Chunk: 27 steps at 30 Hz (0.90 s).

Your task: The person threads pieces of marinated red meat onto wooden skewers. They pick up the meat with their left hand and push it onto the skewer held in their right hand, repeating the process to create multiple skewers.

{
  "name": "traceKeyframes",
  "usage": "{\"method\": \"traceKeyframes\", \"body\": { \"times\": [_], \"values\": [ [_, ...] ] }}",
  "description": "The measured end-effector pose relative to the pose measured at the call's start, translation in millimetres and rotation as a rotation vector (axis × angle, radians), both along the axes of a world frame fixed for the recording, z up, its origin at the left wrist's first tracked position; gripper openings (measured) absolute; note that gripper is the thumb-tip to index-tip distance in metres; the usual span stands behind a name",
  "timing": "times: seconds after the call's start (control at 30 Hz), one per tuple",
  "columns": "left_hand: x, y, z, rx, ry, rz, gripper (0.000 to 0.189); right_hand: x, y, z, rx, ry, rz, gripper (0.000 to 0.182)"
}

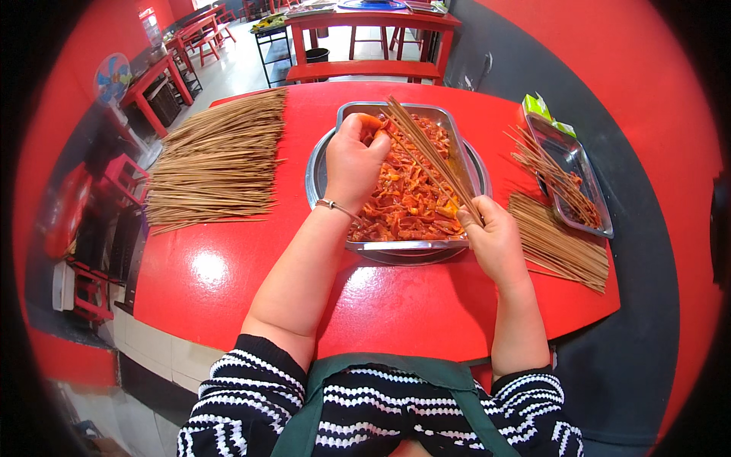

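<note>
My right hand (495, 237) grips a bundle of thin bamboo skewers (437, 160), which slants up and to the left over the pan. My left hand (357, 160) pinches a piece of red marinated meat (372, 123) near the tip of one skewer set apart from the bundle. Whether the skewer passes through the meat is too small to tell. Under both hands lies a rectangular metal pan (405, 245) filled with sliced meat (402, 197) in red sauce. The pan rests on a round metal basin (316, 171).
Many bamboo skewers (220, 160) lie in a wide pile at left on the red table (211, 285). At right, another skewer pile (562, 245) is beside a metal tray (594, 211) holding skewers with meat at their ends (571, 188). A green packet (539, 107) touches the tray's far end.
</note>
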<state>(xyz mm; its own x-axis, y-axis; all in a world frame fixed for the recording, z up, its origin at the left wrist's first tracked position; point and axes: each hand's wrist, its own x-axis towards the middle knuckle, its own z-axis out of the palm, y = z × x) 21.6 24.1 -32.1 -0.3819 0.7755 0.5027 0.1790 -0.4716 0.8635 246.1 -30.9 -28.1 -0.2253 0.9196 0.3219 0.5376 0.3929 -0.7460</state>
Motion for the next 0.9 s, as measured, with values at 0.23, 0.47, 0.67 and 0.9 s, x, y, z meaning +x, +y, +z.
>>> {"method": "traceKeyframes", "body": {
  "times": [0.23,0.47,0.67,0.9],
  "values": [
    [2.2,-3.7,3.4,-0.003,-0.13,0.033,0.01,-2.7,-2.1,2.3,-0.052,-0.011,-0.018,0.017],
    [10.5,-7.2,1.5,0.045,-0.296,-0.094,0.011,-17.0,-8.0,-4.3,0.006,-0.06,-0.049,0.016],
    [31.8,-15.7,-6.6,0.068,-0.267,-0.267,0.011,-28.4,-9.6,-7.6,0.039,-0.039,-0.085,0.014],
    [21.3,-10.0,0.1,-0.37,0.003,-0.331,0.021,5.4,19.5,-20.7,-0.018,0.244,0.025,0.011]
  ]
}}
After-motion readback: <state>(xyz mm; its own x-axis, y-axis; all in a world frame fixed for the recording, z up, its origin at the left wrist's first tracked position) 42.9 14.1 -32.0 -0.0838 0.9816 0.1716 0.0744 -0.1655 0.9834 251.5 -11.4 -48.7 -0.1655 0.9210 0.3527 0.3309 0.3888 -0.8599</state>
